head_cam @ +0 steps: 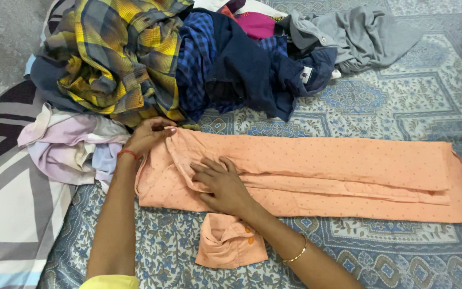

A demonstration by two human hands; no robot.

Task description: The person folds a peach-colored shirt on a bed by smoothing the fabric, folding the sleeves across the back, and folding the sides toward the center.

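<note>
Blue patterned bedspread (402, 96) covers the bed, and along it lies a long peach dotted garment (316, 171), folded lengthwise into a narrow strip that runs from the person's hands out to the right edge. Its cuffed sleeve end (231, 241) sticks out below the strip, just in front of the right forearm. Behind it sits a heap of unfolded clothes: a yellow plaid shirt (118, 53), a dark blue checked shirt (225, 64), a grey shirt (359, 32), and a pale lilac bundle (70, 147) to the left, resting partly on a grey striped sheet (6, 203).

The left hand (148, 136) pinches the top edge of the peach fabric at its near end, its grip closed on the cloth. The right hand (223, 184) lies flat with fingers spread, grasping nothing, pressing down the layers beside it.

To my eye the lengthwise fold is laid and the end is being squared. What seems called for next is tucking that stray sleeve in and then folding the strip across, keeping the edges aligned so the layers do not slide.
</note>
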